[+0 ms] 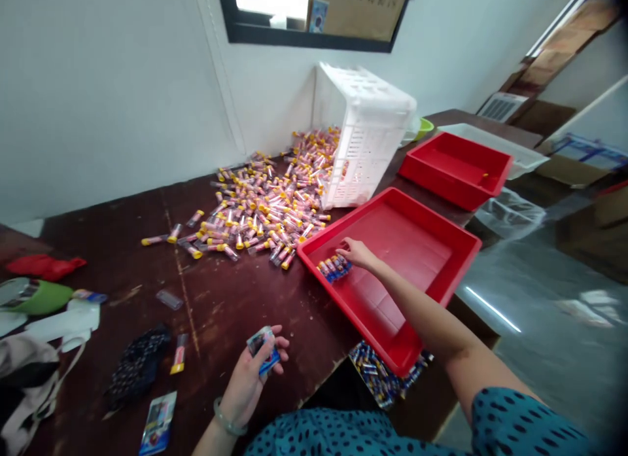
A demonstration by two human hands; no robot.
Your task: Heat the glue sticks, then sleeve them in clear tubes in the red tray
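My left hand (255,371), with a bracelet at the wrist, holds a small blue-and-white printed packet (263,351) above the dark red table (245,299). My right hand (354,253) reaches into the near red tray (417,240), its fingers at a short row of small tubes with blue ends (334,267) in the tray's left corner. Whether those fingers grip a tube is too small to tell. A large heap of clear tubes with yellow caps (265,207) spills from a tipped white basket (367,135).
A second red tray (456,168) stands behind at the right. Below the near tray, a box holds many blue tubes (377,371). At left lie a blue packet (157,423), a single tube (179,354), dark cloth (140,361) and a green cup (44,297).
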